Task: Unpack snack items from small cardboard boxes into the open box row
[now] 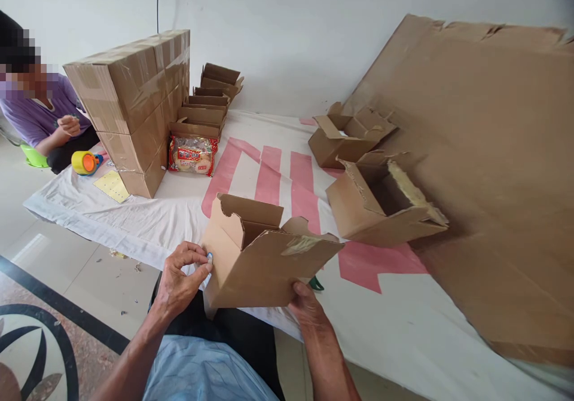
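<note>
An open cardboard box point(273, 269) is tilted at the table's front edge, its top flaps up. My right hand point(309, 302) grips its lower right side, thumb on the front face and fingers hidden beneath. With thumb and forefinger, my left hand point(186, 272) pinches a small white-and-blue piece point(209, 259), perhaps a sticker, against the box's left face. Just behind my right thumb, part of a green object point(316, 283) shows; its kind is hidden.
Sealed cartons point(134, 90) are stacked at the left, near a tape dispenser point(85, 162), a yellow sheet point(111, 186) and a seated person point(40, 108). A red snack packet point(192, 156) leans on open boxes point(200, 117). Two more open boxes point(359, 210) stand right, beside a large cardboard sheet point(493, 180).
</note>
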